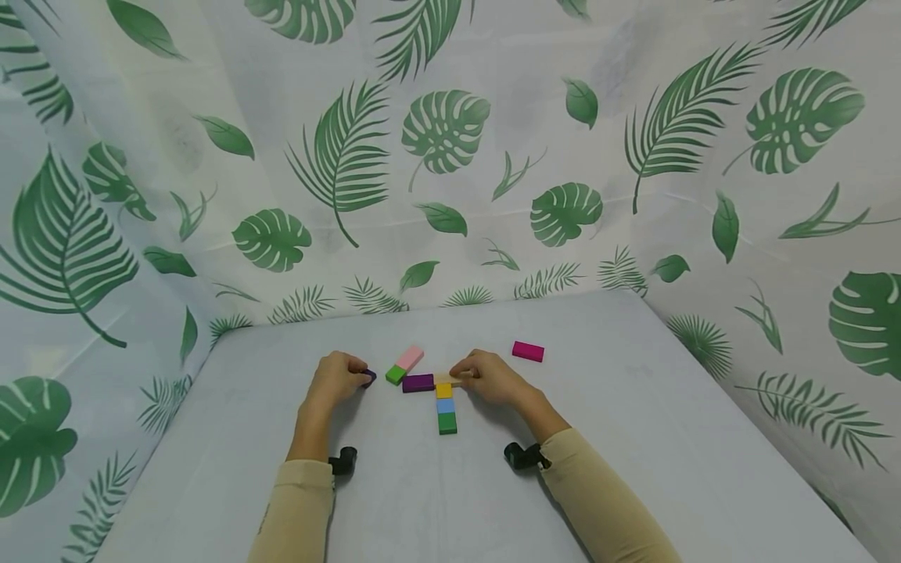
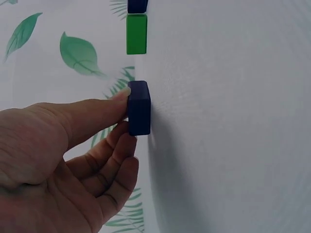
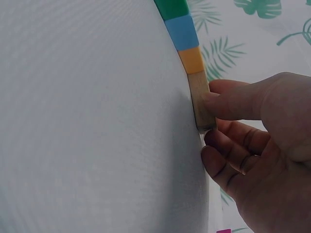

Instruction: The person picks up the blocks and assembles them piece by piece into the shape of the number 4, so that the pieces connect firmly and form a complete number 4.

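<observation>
Between thumb and fingers, my left hand (image 1: 336,379) pinches a dark blue block (image 2: 139,111), close to the tabletop at the left. My right hand (image 1: 489,377) grips a plain wooden block (image 3: 201,104) by its side, thumb against it. That block lies at the head of a column made of a yellow block (image 1: 443,391), a light blue block (image 1: 445,406) and a green block (image 1: 446,423). A purple block (image 1: 418,383) lies left of the wooden one, apparently end to end with it. The right fingers hide part of the wooden block.
Left of the purple block, a light green block (image 1: 396,375) and a pink block (image 1: 411,359) lie in a slanted line. A magenta block (image 1: 528,351) lies apart at the back right. Leaf-patterned cloth (image 1: 436,180) rises behind the white table (image 1: 598,485).
</observation>
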Motion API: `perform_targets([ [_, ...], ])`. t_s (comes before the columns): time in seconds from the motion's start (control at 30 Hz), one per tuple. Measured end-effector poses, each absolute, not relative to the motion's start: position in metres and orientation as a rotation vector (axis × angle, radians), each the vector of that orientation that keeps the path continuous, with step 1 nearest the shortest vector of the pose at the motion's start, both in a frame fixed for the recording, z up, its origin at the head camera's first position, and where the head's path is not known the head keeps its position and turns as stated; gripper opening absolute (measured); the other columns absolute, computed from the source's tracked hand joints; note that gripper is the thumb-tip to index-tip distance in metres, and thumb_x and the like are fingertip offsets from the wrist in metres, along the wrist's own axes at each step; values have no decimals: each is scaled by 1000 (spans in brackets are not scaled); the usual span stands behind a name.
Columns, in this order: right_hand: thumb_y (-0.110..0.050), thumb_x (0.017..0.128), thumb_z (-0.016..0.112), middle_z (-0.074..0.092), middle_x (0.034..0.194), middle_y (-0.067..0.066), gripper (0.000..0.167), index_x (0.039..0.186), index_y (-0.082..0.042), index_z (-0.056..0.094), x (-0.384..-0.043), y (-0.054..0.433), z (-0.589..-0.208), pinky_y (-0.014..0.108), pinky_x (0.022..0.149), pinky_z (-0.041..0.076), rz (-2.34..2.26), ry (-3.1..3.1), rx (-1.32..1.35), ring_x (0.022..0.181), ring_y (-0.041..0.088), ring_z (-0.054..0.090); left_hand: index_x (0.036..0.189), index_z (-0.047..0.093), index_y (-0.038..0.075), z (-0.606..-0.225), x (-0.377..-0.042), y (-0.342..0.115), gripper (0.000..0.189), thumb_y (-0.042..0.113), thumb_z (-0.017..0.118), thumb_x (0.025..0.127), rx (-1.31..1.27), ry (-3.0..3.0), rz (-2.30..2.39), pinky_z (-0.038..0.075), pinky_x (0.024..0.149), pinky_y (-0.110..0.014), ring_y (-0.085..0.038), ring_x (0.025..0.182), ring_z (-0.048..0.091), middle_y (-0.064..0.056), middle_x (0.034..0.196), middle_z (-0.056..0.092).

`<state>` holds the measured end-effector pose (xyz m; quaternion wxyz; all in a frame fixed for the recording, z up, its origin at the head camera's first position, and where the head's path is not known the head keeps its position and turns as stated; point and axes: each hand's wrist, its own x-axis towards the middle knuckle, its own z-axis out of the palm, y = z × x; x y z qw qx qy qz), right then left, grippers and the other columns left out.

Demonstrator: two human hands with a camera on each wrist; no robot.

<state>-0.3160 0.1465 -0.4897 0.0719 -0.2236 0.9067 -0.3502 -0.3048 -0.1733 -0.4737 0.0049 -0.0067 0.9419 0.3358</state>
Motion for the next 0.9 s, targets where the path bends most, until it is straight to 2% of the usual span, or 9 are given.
perform_targets([
  [0.9, -6, 98, 69, 69, 110, 0, 25, 120, -13, 79, -319, 147, -491, 32, 84, 51, -1069, 2708, -708, 96, 16, 56, 120, 75, -3, -471, -333, -167, 29, 12, 75, 95, -10, 2937, 1021, 55, 98, -49, -37, 115, 68, -20, 120, 75],
])
